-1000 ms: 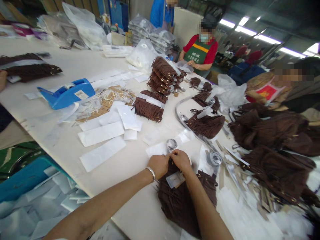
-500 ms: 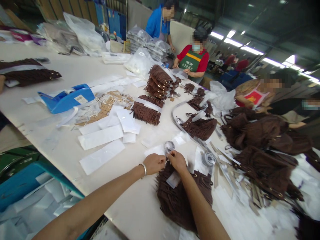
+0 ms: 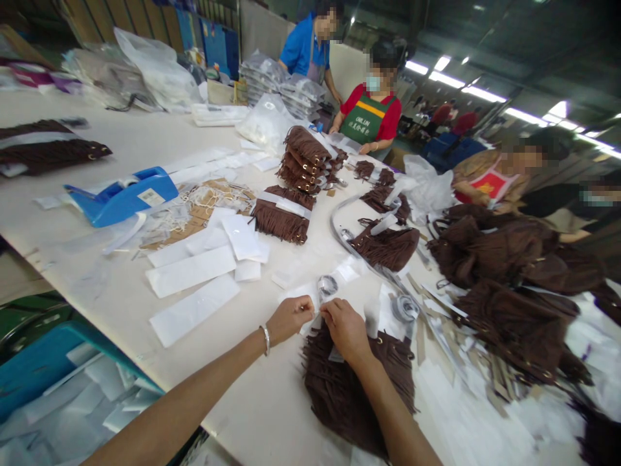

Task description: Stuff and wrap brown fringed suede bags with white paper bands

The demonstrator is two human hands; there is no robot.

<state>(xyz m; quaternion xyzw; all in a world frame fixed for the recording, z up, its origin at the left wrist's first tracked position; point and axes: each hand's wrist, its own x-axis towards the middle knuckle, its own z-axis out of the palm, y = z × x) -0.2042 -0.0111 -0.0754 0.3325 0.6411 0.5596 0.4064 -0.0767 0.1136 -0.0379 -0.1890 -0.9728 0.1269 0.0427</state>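
One dark-brown fringed bag (image 3: 337, 398) lay on the table (image 3: 257, 395), partly under the right hand (image 3: 345, 329), whose grip, like that of the left hand (image 3: 290, 319) just beside, was pinched closed, anything held too small to tell; a wrapped coil (image 3: 328, 285) lay beyond, white sheets (image 3: 194, 310) leftward, a blue tape dispenser (image 3: 111, 202) farther off.

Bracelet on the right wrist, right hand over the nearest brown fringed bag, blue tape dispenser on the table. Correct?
One error: the bracelet is on the left wrist, per the head view. The right hand is over the bag, and the dispenser is on the table.
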